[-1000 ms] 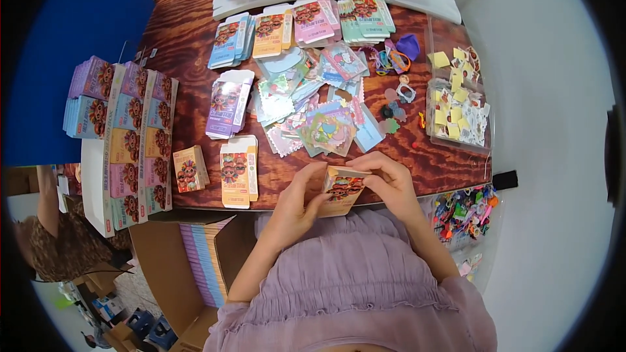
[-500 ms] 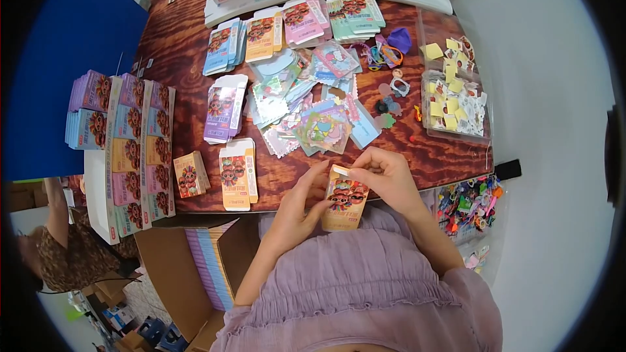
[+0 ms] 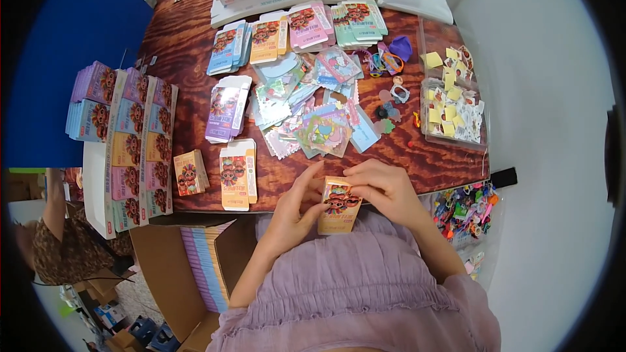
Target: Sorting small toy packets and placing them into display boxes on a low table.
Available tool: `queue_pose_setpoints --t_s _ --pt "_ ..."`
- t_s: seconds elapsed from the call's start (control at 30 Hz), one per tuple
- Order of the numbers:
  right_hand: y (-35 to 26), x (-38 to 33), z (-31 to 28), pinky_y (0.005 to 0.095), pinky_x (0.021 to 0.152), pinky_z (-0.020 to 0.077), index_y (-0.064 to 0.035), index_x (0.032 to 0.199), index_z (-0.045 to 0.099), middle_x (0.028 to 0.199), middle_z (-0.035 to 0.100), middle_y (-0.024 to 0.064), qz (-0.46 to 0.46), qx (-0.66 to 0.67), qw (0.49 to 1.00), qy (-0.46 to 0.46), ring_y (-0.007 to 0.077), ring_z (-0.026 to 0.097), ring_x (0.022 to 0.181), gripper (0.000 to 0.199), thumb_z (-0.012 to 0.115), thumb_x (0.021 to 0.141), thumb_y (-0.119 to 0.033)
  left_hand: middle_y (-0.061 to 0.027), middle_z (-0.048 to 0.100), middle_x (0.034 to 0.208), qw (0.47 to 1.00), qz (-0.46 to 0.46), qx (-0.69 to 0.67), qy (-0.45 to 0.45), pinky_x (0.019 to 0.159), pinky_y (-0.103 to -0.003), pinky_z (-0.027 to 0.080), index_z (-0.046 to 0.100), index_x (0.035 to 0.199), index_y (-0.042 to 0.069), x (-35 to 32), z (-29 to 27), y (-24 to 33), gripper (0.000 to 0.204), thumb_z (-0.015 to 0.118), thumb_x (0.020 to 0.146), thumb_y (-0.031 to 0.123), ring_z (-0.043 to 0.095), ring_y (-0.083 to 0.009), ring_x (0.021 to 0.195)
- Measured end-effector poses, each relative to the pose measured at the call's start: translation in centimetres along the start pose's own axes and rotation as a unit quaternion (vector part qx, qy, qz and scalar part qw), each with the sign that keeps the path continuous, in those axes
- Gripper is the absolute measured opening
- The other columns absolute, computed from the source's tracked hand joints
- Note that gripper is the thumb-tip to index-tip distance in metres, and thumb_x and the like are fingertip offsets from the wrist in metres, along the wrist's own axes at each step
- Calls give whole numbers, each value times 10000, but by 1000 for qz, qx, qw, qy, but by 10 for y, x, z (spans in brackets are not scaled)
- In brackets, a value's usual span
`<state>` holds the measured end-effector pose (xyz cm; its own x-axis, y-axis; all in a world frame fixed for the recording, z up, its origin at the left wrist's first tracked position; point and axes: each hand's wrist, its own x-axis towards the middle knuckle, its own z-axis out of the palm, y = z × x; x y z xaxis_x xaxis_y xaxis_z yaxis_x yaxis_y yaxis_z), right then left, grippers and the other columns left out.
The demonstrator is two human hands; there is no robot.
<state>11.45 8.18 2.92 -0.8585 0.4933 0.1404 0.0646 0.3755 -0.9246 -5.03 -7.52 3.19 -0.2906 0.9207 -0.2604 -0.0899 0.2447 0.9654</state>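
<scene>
Box (image 3: 339,212): orange, between both hands, just off the worktop's (image 3: 277,179) near edge, over the lap. Long axis runs roughly toward/away from the person, top end away. Neither hand is nearer; both touch it. Left hand (image 3: 298,207) is on its left side, right hand (image 3: 383,189) at its top right corner.

Left grip: narrow, thumb on the printed front, fingers curled around the left edge, tips partly hidden. Right grip: thumb and forefinger pinching near the top edge, other fingers bent; top flap too small to read. Both forearms come up from below, wrists bent inward.

Around: flat carton (image 3: 236,179), orange, left of the left hand; small box (image 3: 189,175) beside it, standing folded up. Purple stack (image 3: 225,114) beyond. Card pile (image 3: 323,127) ahead of the hands, apart from them. Clear tray (image 3: 456,145) with stickers, far right. Display trays (image 3: 134,133) at left, filled with boxes.
</scene>
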Motion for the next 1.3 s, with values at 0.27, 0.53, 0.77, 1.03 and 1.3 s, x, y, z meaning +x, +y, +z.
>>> queue_pose_setpoints --t_s 0.27,0.53,0.77,1.03,1.3 --pt "7 5 5 292 781 539 15 995 692 976 671 68 127 100 986 -32 146 660 902 128 677 870 -8 -111 607 1178 997 65 6 -33 881 -301 509 489 1410 73 5 -12 -14 484 554 942 -31 618 -189 1032" --pt "38 33 61 294 729 585 -33 1111 581 1020 661 73 240 521 817 55 149 676 896 180 637 955 -103 -142 299 1566 988 111 -95 52 1140 -376 358 207 1532 9 21 -14 -26 998 825 747 10 363 -232 1406" --pt "44 46 43 451 851 436 -4 1180 574 1077 582 153 -12 -276 949 150 374 517 1027 452 739 772 -106 -115 536 1289 983 72 -37 162 989 -355 495 410 1342 4 11 -28 -27 743 819 723 28 568 -218 1171" --pt "61 44 35 341 678 467 6 1068 587 957 545 114 74 -153 966 195 240 575 843 297 694 791 5 -159 489 1297 933 119 279 192 988 -376 458 470 1353 26 13 -32 -24 715 740 691 8 523 -323 1188" --pt "7 32 -4 284 625 492 -16 1009 639 791 652 52 134 56 987 65 132 648 712 110 625 910 -61 -178 484 1317 905 92 376 179 972 -429 474 468 1374 38 10 -28 -20 742 770 696 48 509 -375 1207"
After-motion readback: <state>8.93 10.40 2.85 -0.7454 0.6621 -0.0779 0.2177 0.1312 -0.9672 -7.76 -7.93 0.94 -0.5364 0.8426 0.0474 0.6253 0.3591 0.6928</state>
